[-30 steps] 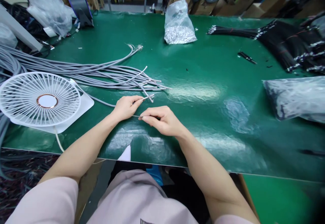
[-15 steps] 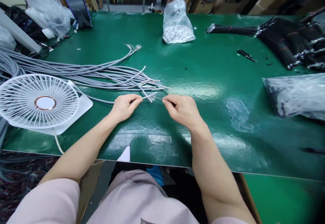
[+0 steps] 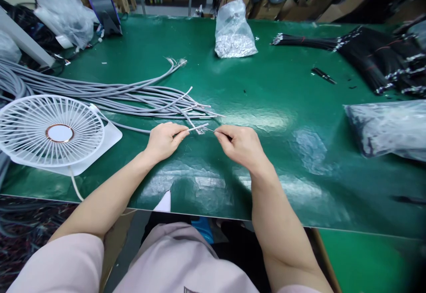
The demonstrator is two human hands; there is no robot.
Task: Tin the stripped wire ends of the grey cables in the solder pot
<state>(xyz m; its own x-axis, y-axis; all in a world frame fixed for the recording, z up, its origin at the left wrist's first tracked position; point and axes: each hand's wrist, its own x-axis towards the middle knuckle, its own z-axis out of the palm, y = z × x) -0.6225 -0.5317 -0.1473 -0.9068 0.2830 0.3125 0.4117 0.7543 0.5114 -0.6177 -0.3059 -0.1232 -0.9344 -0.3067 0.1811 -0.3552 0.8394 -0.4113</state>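
Head view: the left hand (image 3: 164, 141) grips a grey cable end (image 3: 199, 128) between closed fingers, and the right hand (image 3: 240, 145) pinches a thin wire (image 3: 220, 131). The wire lies lengthwise toward the cable end, just apart from it, above the green mat (image 3: 299, 84) — the right hand is nearer the wire.

2 hands (image 3: 163, 142) (image 3: 241, 146), 1 white desk fan (image 3: 33, 129) and 2 plastic bags (image 3: 234, 31) (image 3: 386, 129) show on 1 green mat (image 3: 299, 195).

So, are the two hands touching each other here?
No, the left hand and the right hand are apart, with a visible gap between them.
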